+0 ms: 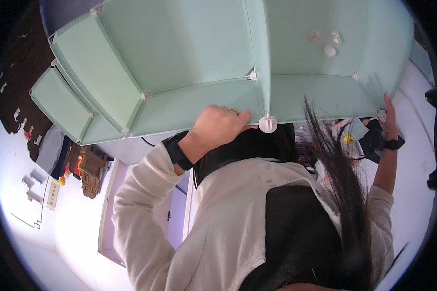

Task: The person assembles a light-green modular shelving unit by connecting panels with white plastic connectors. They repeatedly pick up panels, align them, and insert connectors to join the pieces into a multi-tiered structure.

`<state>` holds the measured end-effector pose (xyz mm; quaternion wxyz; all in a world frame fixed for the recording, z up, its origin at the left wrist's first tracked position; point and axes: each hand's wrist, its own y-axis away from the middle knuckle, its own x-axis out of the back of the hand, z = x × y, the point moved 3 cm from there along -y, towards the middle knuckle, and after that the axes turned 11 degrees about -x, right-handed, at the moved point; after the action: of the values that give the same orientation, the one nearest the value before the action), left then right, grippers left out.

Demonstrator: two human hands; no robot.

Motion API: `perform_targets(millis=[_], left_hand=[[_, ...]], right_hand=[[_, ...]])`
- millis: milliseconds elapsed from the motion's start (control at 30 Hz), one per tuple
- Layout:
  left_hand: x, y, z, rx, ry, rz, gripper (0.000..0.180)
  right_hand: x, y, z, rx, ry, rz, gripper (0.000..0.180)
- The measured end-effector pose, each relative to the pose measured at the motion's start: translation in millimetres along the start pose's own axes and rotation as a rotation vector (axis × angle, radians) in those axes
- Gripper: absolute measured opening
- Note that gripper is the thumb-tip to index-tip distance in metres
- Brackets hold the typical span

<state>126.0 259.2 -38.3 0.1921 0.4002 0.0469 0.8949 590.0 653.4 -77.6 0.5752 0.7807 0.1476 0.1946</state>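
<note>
A storage shelf of pale green translucent plastic panels (pixel 179 43) fills the upper part of the view, its panels joined by white round connectors (pixel 268 124). My left hand (pixel 221 127) is closed over the near panel edge, just left of the middle connector. At the right near corner my right hand (pixel 389 119) grips the shelf beside another white connector (pixel 382 115). Dim finger shapes show through the panel there. Three loose white connectors (pixel 329 51) lie inside the right compartment.
At left are smaller green compartments (pixel 63 104) and a dark brown surface (pixel 19 82) with white scraps. A brown wooden item (pixel 92 169) and a white power strip (pixel 53 195) appear farther down. Long dark hair (pixel 344 179) hangs before my right arm.
</note>
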Motion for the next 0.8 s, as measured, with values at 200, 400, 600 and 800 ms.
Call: perform_targets(millis=[200,400,600,800], left_hand=[[-6.4,-2.1,-1.8,-0.041,0.029,0.009,0.022],[-11.8,-2.6,-1.8,-0.052,0.007,0.015,0.017],[-12.9,-4.4,-0.7,-0.053,0.008,0.044,0.017],[-10.2,-6.7,2.2,-0.075,-0.068,0.058,0.028]], right_hand=[[10.1,-3.1,4.0,0.388,0.708,0.153,0.057],[-21.1,7.5,-1.1,-0.01,0.036,-0.084,0.063],[-60.5,23.0,-14.1,0.055,0.048,-0.035,0.062],[-67.4,18.9,-21.6,0.201,0.191,0.02,0.065]])
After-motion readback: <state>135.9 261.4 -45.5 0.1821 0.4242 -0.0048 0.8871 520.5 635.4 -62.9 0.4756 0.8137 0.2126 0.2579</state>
